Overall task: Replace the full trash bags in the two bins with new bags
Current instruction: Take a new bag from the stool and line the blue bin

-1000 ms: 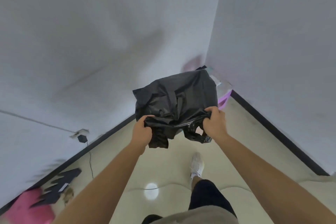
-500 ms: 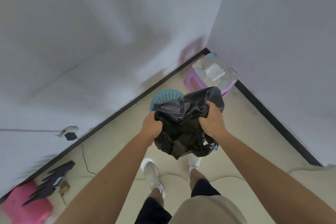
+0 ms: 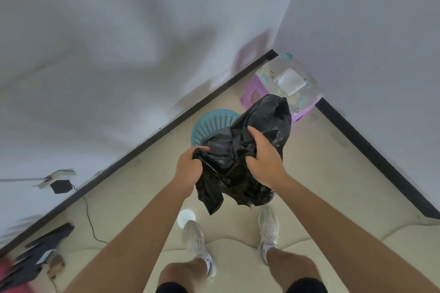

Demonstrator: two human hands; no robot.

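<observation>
Above blue bin (image 3: 212, 123): both hands' grip on black bag (image 3: 259, 131).

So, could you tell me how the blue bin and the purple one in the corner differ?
The blue bin is round with lattice walls; the purple bin is squarish with solid sides. The blue bin's visible part shows no liner; clear plastic with white paper tops the purple bin. Both stand on the floor by a wall.

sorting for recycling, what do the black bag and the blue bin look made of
The black bag looks like thin glossy plastic film: it crinkles and shines. The blue bin is probably rigid moulded plastic, matte, with a slotted lattice wall.
</observation>
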